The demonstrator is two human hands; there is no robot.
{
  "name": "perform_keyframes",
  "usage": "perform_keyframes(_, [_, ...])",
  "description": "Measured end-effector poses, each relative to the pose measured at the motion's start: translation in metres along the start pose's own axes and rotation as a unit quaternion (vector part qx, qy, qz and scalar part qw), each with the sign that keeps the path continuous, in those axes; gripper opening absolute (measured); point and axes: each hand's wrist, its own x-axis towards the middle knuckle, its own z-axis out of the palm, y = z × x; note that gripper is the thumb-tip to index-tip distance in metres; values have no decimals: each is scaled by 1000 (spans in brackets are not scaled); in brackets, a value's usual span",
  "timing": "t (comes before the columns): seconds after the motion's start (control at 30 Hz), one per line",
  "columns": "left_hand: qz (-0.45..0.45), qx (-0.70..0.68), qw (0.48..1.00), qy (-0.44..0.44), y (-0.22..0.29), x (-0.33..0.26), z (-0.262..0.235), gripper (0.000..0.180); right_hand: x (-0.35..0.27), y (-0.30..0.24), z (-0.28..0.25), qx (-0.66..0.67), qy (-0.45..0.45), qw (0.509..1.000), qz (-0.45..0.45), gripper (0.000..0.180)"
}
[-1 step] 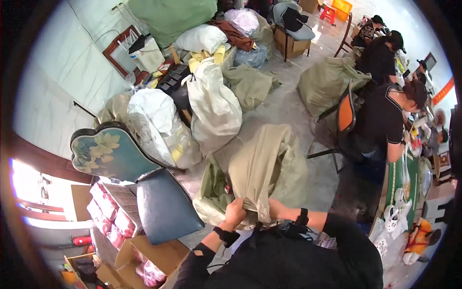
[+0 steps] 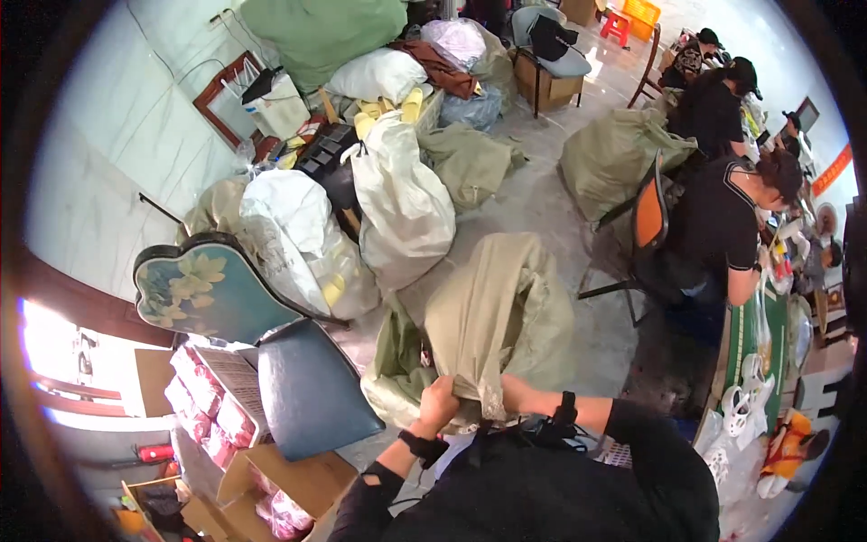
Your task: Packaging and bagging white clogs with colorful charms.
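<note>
A big olive-green woven sack [image 2: 501, 316] stands on the floor right in front of me, its cloth bunched up at the near end. My left hand [image 2: 438, 402] grips the gathered fabric from the left. Right beside it, my right hand [image 2: 517, 393] holds the same bunch from the other side. Both wrists carry black bands. A second flap of the same green cloth [image 2: 397, 352] sags to the left of the sack.
A blue padded chair [image 2: 307, 388] with a floral back stands at my left, by cardboard boxes [image 2: 298, 479] and pink packets [image 2: 203, 397]. White sacks [image 2: 406, 208] and other bags pile up behind. At right, people in black [image 2: 722, 226] sit at a green table [image 2: 745, 339].
</note>
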Motion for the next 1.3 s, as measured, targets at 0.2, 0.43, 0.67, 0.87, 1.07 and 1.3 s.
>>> perform_keyframes(0.2, [-76, 68, 995, 21, 3, 4, -16, 23, 20, 73, -26, -130, 1, 989, 73, 25])
perform_keyframes(0.43, [-296, 81, 925, 225, -24, 87, -20, 15, 39, 141, -298, -85, 408, 879, 232, 37])
perform_keyframes(0.67, [-307, 101, 892, 315, -70, 127, 22, 36, -8, 303, -284, -85, -127, 874, 462, 83])
perform_keyframes(0.87, [-506, -355, 649, 444, -92, 117, 29, 39, -15, 277, -178, -50, -385, 850, 356, 64])
perform_keyframes(1.07, [-635, -202, 743, 57, -74, 170, 76, 67, -13, 228, -195, 250, -214, 811, 484, 68])
perform_keyframes(1.3, [-528, -181, 829, 19, 9, 252, 94, 65, -62, 205, -226, 124, -304, 869, 370, 48])
